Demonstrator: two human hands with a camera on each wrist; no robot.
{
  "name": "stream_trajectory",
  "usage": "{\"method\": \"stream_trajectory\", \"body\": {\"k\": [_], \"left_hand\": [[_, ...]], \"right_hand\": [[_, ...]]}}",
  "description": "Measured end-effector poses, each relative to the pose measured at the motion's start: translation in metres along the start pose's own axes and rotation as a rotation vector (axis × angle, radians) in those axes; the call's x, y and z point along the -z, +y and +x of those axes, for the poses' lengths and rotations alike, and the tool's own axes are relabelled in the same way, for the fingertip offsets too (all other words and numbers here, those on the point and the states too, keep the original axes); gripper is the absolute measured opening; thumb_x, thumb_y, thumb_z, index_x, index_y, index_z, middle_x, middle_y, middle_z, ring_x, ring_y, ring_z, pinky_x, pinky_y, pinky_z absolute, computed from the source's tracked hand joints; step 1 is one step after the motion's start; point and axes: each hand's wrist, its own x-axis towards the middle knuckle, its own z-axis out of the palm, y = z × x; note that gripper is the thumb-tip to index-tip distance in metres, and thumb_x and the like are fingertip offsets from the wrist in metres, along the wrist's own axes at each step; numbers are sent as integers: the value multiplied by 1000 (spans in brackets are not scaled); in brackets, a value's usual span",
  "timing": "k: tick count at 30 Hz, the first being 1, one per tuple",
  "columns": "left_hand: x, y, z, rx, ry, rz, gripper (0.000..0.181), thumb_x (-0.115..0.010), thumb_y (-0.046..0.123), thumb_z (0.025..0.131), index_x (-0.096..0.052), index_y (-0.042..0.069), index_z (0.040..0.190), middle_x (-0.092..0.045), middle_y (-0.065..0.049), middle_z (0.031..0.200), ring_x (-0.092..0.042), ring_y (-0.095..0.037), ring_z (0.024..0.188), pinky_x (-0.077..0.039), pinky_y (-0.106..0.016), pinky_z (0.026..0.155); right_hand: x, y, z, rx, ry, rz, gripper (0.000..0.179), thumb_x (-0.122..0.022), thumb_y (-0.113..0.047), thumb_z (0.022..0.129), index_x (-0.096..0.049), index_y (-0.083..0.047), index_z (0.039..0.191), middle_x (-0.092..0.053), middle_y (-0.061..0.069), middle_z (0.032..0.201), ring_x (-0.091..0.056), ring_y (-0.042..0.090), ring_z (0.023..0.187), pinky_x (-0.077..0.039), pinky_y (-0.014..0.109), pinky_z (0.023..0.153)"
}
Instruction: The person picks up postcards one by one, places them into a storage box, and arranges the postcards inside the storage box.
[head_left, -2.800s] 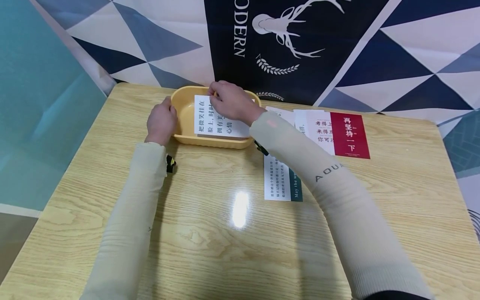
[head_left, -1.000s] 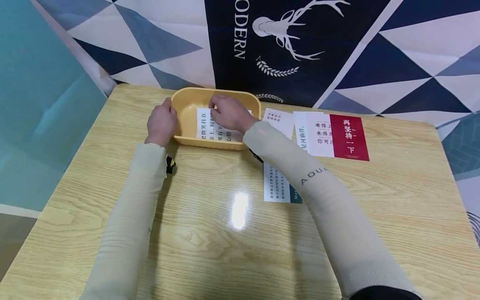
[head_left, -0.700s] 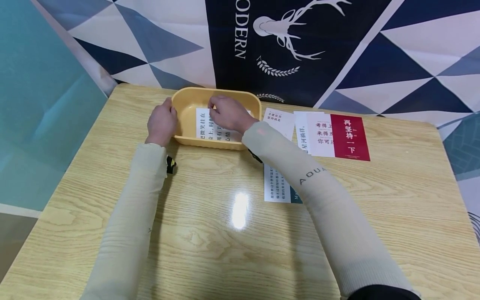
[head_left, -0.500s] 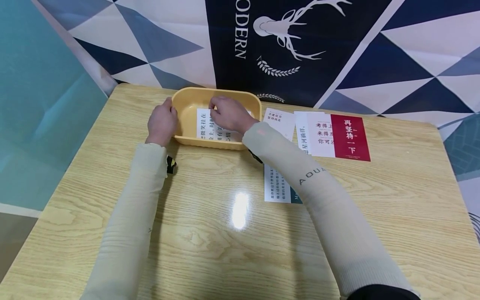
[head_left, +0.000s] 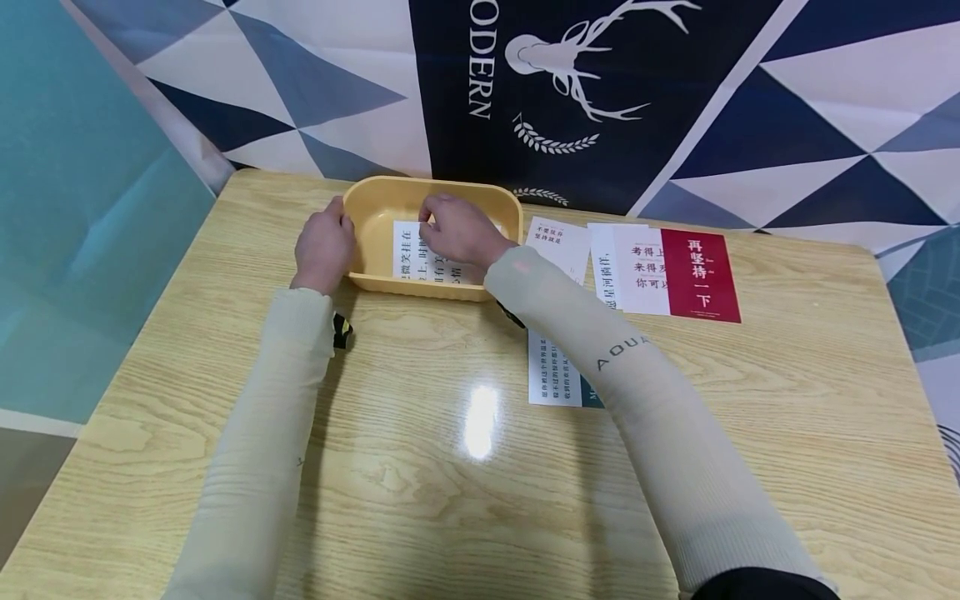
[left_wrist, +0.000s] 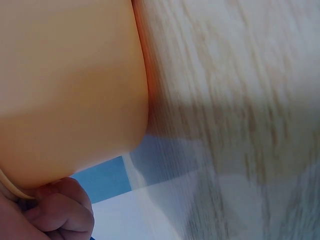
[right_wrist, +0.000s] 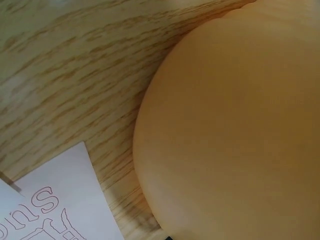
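Note:
A yellow plastic basin stands near the back edge of the table. At its left end my left hand grips the rim; the left wrist view shows that hand's curled fingers at the rim. My right hand reaches into the basin and pinches a white card with dark Chinese print. The card's right part is hidden under the hand, and the thumb is only partly seen. In the right wrist view the basin's outer wall fills the right side and no hand shows.
Right of the basin several printed cards lie on the wooden table: a white card, a red-and-white card and a white-and-green card partly under the right sleeve. A patterned wall covering rises behind the table.
Since the earliest frame the white card sits lower in the basin, and my right hand and forearm have shifted slightly toward the front. In the last second almost nothing moves. The left hand stays put.

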Motion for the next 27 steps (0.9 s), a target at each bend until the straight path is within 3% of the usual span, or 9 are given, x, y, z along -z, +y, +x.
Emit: {"method": "stream_trajectory", "body": {"k": [13, 27], "left_hand": [[-1, -1, 0, 10, -15, -3, 49, -24, 23, 102, -20, 12, 150, -51, -21, 134, -54, -30, 96, -46, -43, 82], [-2, -3, 0, -4, -1, -2, 49, -24, 23, 102, -21, 11, 150, -53, -21, 132, -55, -30, 91, -46, -41, 76]], "right_hand": [[2, 4, -2, 86, 75, -99, 27, -45, -32, 93, -59, -13, 106, -51, 2, 106, -45, 18, 101, -37, 30, 96], [-2, 8, 3, 119, 77, -128, 28, -49, -32, 97, -62, -13, 112, -50, 3, 108, -43, 17, 104, -34, 30, 101]]}}
